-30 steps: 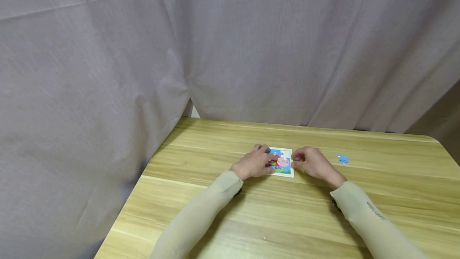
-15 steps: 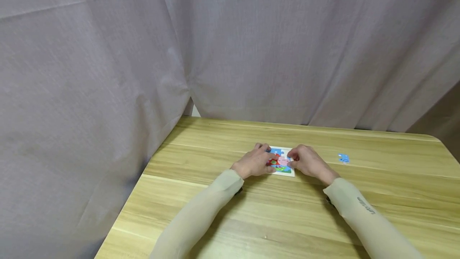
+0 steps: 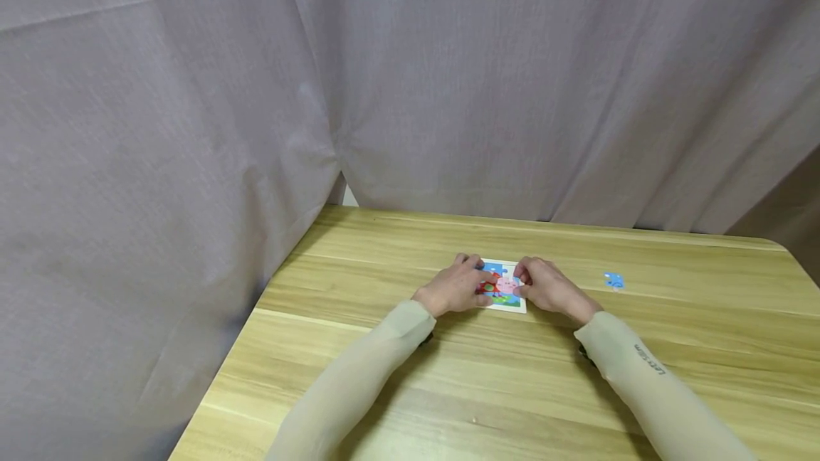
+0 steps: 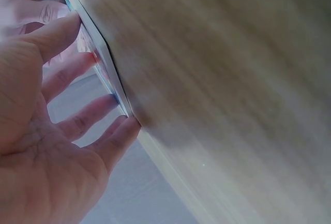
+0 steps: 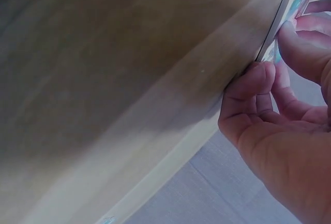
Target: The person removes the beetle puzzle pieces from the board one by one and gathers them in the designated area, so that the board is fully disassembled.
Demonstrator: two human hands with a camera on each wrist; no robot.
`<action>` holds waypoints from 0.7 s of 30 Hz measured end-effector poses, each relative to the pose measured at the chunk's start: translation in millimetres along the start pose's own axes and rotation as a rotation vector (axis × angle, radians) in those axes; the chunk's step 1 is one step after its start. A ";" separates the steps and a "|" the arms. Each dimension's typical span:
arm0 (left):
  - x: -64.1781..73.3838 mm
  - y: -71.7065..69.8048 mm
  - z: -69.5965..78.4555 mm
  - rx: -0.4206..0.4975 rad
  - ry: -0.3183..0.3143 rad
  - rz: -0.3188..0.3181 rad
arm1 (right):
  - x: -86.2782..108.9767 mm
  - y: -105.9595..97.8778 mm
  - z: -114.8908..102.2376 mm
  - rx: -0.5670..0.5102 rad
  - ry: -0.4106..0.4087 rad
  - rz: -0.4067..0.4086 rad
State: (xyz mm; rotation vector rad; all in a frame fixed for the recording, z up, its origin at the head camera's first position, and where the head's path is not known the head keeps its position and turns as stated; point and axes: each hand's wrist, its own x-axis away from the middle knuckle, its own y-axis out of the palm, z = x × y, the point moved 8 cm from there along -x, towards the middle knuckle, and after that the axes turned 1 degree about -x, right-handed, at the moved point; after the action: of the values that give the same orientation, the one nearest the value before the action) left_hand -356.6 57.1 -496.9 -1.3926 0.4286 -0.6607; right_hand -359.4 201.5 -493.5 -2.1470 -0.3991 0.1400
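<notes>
A small picture puzzle point(image 3: 505, 300) with a white border and a pig cartoon lies flat on the table. My left hand point(image 3: 453, 287) rests on its left side, fingers spread; in the left wrist view the fingertips point(image 4: 115, 101) touch the puzzle's edge. My right hand point(image 3: 548, 289) has curled fingers and a thumb at the puzzle's right edge and pinches a puzzle piece there, mostly hidden by the hand. White backing shows in the upper right of the picture. Off to the right lies a loose blue puzzle piece point(image 3: 613, 280).
The wooden table point(image 3: 461, 375) ends at a rounded far right corner. Grey curtains point(image 3: 448, 91) hang behind it and along its left side. Beige sleeves point(image 3: 368, 368) cover both forearms.
My right hand has moved slightly left, from beside the puzzle's right border to over it. My left hand stays on the puzzle, and the loose piece has not been moved.
</notes>
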 end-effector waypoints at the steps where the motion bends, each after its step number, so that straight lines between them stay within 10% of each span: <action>1: -0.1 -0.2 0.1 0.000 0.000 0.000 | -0.2 0.2 0.4 -0.006 0.000 -0.001; 21: 0.2 1.3 -0.2 -0.010 0.004 -0.017 | 5.6 -1.4 -1.4 -0.102 -0.046 0.042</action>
State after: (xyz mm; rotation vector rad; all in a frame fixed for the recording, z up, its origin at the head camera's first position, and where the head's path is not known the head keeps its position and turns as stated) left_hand -356.3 56.9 -498.1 -1.4055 0.4241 -0.6758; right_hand -354.1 203.0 -491.2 -2.2573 -0.3952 0.1975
